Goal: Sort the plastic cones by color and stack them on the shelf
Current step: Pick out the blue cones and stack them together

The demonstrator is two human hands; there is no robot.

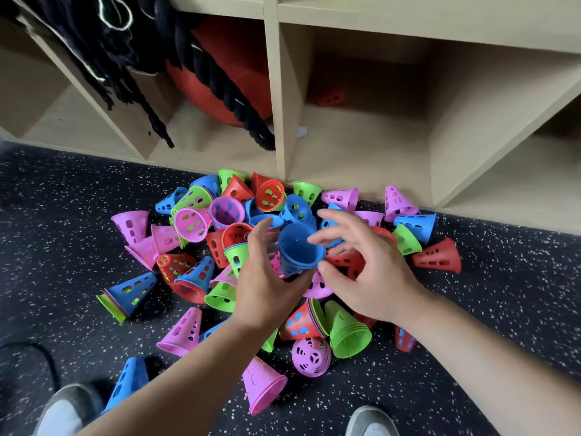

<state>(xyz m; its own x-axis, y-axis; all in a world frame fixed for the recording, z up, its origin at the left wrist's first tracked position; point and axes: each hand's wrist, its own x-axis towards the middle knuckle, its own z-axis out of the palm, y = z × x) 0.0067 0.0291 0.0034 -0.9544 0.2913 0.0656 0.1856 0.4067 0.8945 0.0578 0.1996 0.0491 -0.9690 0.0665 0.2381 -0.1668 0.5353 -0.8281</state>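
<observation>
Left grip (267,287) curled round the blue cone (298,247) above the cone pile (191,225), right grip (371,278) spread loose at its rim; a clumsy nudge there could knock it back among mixed colours, short of the shelf (361,152).

A red ball (232,73) sits behind a thick black braided rope (220,86) draped across it. Tangled black cords (94,42) hang to the left. A black cable (41,350) curves over the dark speckled floor (63,196), near two grey shoes (67,407).
</observation>
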